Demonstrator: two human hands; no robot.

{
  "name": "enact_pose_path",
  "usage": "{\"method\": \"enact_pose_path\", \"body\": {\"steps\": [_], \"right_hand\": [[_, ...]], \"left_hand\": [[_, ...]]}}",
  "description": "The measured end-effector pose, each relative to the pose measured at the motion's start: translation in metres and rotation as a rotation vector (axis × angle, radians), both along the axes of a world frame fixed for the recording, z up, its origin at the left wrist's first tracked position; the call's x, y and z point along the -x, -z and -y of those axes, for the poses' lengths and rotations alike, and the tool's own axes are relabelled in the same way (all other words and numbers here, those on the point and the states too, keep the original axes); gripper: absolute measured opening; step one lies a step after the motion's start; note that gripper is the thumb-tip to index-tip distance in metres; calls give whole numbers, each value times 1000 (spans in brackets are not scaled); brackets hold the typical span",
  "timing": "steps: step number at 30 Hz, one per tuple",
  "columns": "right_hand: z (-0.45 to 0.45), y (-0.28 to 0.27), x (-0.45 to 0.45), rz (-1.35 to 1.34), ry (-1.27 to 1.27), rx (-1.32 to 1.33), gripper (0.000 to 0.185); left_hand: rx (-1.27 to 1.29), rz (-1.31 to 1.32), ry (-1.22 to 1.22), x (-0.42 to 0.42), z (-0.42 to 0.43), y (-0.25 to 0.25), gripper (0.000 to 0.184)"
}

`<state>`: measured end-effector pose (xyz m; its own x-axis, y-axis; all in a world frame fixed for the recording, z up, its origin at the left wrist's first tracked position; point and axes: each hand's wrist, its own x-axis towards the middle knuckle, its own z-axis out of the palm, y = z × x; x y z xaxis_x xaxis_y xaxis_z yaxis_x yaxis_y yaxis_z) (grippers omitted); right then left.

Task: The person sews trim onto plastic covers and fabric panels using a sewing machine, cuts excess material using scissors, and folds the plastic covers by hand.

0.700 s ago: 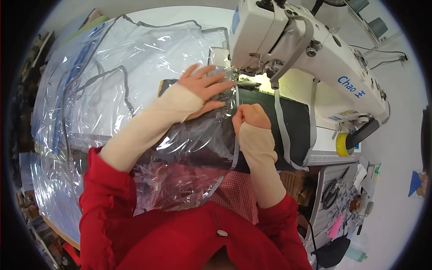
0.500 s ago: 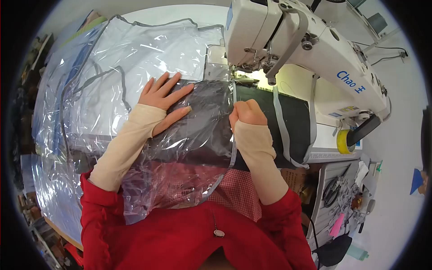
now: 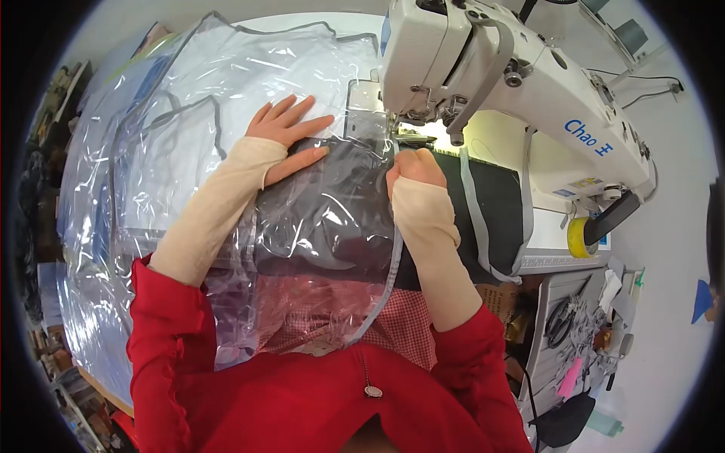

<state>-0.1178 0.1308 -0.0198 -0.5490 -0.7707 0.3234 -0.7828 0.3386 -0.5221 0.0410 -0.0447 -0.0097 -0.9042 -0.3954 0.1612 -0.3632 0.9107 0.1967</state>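
Note:
Clear plastic sheeting (image 3: 325,219) with grey binding on its edges lies across the sewing machine bed and hangs over my lap. My left hand (image 3: 291,132) rests flat on it with fingers spread, left of the needle area. Close in front of the presser foot (image 3: 400,132), my right hand (image 3: 418,167) is closed on the grey-bound edge (image 3: 394,257) of the sheet. A black board (image 3: 491,204) lies beneath the sheet and to the right of my right hand. The white sewing machine (image 3: 521,83) stands above, its lamp lit. My right fingertips are partly hidden.
Loose grey binding tape (image 3: 470,196) runs down from the machine over the black board. A yellow tape roll (image 3: 580,238) sits at the machine's right end. At lower right, a grey tray (image 3: 540,340) holds scissors (image 3: 560,321) and scraps. More plastic sheeting (image 3: 91,249) piles up on the left.
Both hands have moved forward toward the machine, and the clear sheet has shifted with them. My right hand is now nearer the presser foot, still closed on the bound edge.

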Motion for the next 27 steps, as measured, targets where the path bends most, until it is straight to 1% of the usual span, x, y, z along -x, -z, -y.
{"method": "enact_pose_path", "body": {"steps": [1, 3, 6, 9, 11, 13, 14, 16, 17, 19, 23, 27], "right_hand": [[0, 1, 1, 1, -2, -4, 8], [-4, 2, 0, -32, -41, 95, 8], [-19, 6, -7, -36, -101, 143, 11], [-28, 7, -8, -36, -192, 73, 10], [-30, 4, -9, -77, -204, 44, 13], [-28, 7, -7, -209, -234, 83, 16], [-27, 6, -5, -209, -230, 85, 16], [-26, 3, 0, -316, -304, 166, 17], [-27, 3, 1, -315, -299, 166, 17], [-30, 4, 4, -334, -318, 77, 14], [-29, -5, 7, -357, -370, 34, 14], [-24, -8, 10, -379, -378, -19, 12]], "left_hand": [[3, -4, 25, 2, 5, 0, 49], [11, -17, 33, 2, 10, -1, 48], [27, -54, 78, 0, 16, 4, 46], [38, -58, 83, 0, 17, 3, 45], [35, -51, 86, 1, 17, 3, 45], [36, -40, 81, 1, 17, 1, 44], [38, -39, 85, 1, 17, 0, 44], [5, -39, 101, 1, 17, -1, 46], [5, -37, 105, 1, 18, -1, 46], [14, -36, 100, 1, 17, -2, 46], [12, -40, 79, 2, 20, 1, 46], [64, -33, 55, 3, 26, 11, 48]]}}
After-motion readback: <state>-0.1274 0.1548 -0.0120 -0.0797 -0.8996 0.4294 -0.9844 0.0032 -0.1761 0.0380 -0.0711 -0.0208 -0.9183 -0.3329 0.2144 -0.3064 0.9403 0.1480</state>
